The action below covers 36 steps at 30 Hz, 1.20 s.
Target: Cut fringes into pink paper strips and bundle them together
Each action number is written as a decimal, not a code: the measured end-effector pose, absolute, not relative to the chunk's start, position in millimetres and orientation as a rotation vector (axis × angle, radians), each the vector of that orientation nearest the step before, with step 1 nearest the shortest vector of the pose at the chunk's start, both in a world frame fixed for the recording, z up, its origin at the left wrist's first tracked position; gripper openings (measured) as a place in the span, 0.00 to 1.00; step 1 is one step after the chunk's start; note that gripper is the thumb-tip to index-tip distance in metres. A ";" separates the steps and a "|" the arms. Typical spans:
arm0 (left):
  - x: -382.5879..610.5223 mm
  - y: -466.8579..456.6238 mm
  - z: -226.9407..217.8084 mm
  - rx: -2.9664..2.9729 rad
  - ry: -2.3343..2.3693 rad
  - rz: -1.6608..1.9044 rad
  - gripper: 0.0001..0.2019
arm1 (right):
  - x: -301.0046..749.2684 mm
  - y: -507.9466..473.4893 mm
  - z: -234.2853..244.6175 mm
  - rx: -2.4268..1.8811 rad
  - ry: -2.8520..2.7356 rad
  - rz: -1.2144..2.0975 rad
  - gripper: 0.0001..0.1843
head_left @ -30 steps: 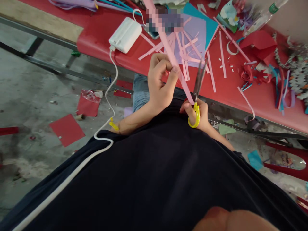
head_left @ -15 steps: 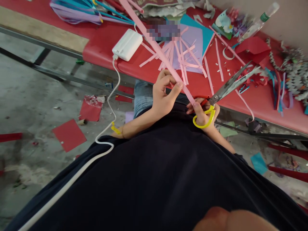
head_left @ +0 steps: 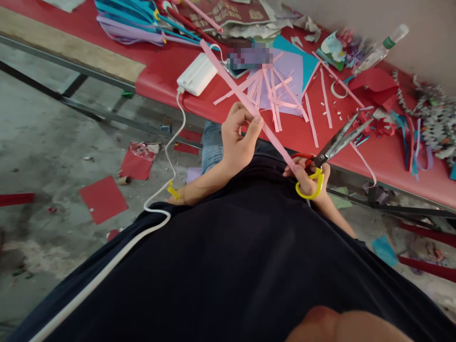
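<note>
My left hand [head_left: 238, 140] pinches a long pink paper strip [head_left: 228, 76] between thumb and fingers, just in front of my dark shirt. The strip runs from the red table [head_left: 160, 80] down to my right hand [head_left: 307, 172]. That hand grips yellow-handled scissors [head_left: 329, 152] by the handles and also touches the strip's near end. The blades point up and right, slightly apart, clear of the strip.
Several cut pink strips lie on a purple sheet [head_left: 290, 76] and teal sheet on the table. A white power bank [head_left: 197, 73] with a white cable [head_left: 171, 161] sits at the table's edge. Red paper scraps [head_left: 103, 199] litter the concrete floor. Paper clutter fills the table's right end.
The scissors swung from upright beside the strip to pointing right, away from it. The strip tilted further left. The view shifted slightly right and down.
</note>
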State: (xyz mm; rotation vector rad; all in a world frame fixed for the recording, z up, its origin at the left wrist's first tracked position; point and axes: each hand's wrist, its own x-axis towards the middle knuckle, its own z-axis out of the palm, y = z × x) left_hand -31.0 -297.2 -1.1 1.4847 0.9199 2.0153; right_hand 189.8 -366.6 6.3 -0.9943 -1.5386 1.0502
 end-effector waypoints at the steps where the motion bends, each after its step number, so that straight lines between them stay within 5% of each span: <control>1: -31.1 -298.6 0.3 1.497 0.917 2.006 0.21 | 194.2 -364.6 6.6 -0.980 -1.552 1.095 0.25; 7: -22.1 -308.9 9.4 1.530 0.949 1.935 0.24 | 218.1 -346.8 12.6 -0.928 -1.755 1.194 0.37; 15: -16.6 -314.0 15.4 1.584 0.953 1.899 0.26 | 199.0 -354.7 32.1 -1.130 -1.714 1.139 0.16; 21: -15.2 -312.5 8.3 1.611 0.920 1.861 0.25 | 189.8 -355.8 40.6 -1.071 -1.732 1.145 0.11; 29: -14.7 -311.1 -4.2 1.518 0.659 1.734 0.14 | 215.8 -327.3 17.5 -1.074 -1.909 0.338 0.05; 33: -10.0 -310.7 -14.8 1.429 0.727 1.606 0.18 | 233.1 -309.3 8.5 -1.099 -2.023 -0.196 0.09; 36: -4.4 -313.4 -19.5 1.431 0.739 1.433 0.22 | 235.8 -307.9 2.7 -1.136 -2.097 -0.233 0.14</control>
